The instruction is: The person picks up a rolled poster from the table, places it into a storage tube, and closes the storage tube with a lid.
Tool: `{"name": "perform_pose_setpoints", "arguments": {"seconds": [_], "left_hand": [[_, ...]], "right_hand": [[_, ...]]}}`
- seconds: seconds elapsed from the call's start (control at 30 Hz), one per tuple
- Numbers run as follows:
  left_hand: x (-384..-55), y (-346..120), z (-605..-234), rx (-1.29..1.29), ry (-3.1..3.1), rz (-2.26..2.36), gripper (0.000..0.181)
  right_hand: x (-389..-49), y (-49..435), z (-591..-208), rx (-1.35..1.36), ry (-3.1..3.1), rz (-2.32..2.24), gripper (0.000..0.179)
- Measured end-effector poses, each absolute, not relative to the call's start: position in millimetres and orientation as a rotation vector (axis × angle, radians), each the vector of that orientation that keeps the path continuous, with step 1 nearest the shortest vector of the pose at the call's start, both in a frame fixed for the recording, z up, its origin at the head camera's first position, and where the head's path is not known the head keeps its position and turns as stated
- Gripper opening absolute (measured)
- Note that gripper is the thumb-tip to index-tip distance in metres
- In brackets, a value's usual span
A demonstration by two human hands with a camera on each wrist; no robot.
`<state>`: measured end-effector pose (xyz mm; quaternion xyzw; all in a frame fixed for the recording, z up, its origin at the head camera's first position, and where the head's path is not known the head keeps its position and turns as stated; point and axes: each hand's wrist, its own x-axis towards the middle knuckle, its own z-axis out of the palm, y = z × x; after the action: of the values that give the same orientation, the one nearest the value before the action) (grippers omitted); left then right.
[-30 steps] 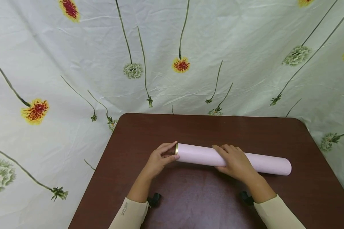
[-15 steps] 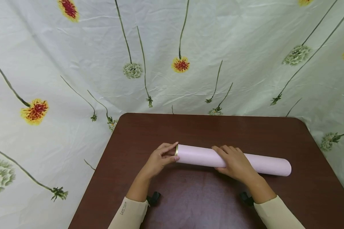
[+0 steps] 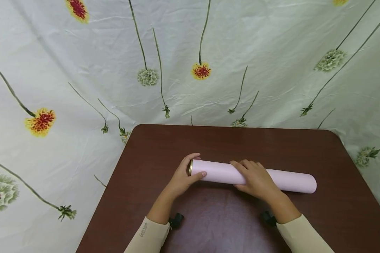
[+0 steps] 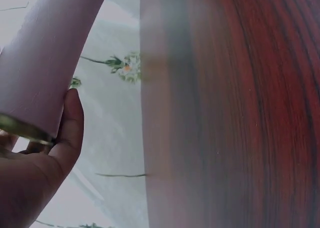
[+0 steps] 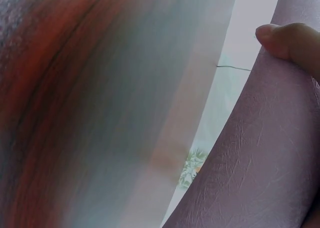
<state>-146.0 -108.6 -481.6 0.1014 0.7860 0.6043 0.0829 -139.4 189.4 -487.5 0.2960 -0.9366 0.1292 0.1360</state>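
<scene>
A long pale pink tube (image 3: 290, 181) with a gold rim (image 3: 190, 168) at its left end lies crosswise between the hands, above or on the dark table. My left hand (image 3: 181, 179) grips that rimmed end, thumb on the near side and fingers round the far side. Around the tube's middle, my right hand (image 3: 259, 180) holds from above. In the left wrist view the left hand (image 4: 40, 175) cups the gold-edged end of the tube (image 4: 50, 57). The right wrist view shows the right thumb (image 5: 287, 42) against the finely creased surface of the tube (image 5: 255, 143).
A dark reddish-brown table (image 3: 215, 225) with rounded far corners lies beneath. Behind it and to the sides hangs a pale cloth (image 3: 114, 63) printed with flowers. Black wrist devices (image 3: 176, 220) show at both cuffs of the cream sleeves (image 3: 149, 236).
My left hand has moved further over the gold-rimmed end, its thumb now reaching along the tube's side. The tube and right hand have shifted slightly left in the head view.
</scene>
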Motion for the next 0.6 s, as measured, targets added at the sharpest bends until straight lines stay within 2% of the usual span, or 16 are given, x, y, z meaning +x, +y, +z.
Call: {"name": "perform_pose_setpoints", "arguments": {"seconds": [0.27, 0.6], "left_hand": [[-145.5, -101.2, -484.6, 0.233, 2.341, 1.815, 0.064], [-141.5, -99.3, -484.9, 0.195, 2.283, 1.817, 0.051]], "right_hand": [[-137.3, 183.7, -485.5, 0.856, -2.732, 0.374, 0.084], [-135.7, 183.1, -488.3, 0.879, -2.697, 0.355, 0.084]]}}
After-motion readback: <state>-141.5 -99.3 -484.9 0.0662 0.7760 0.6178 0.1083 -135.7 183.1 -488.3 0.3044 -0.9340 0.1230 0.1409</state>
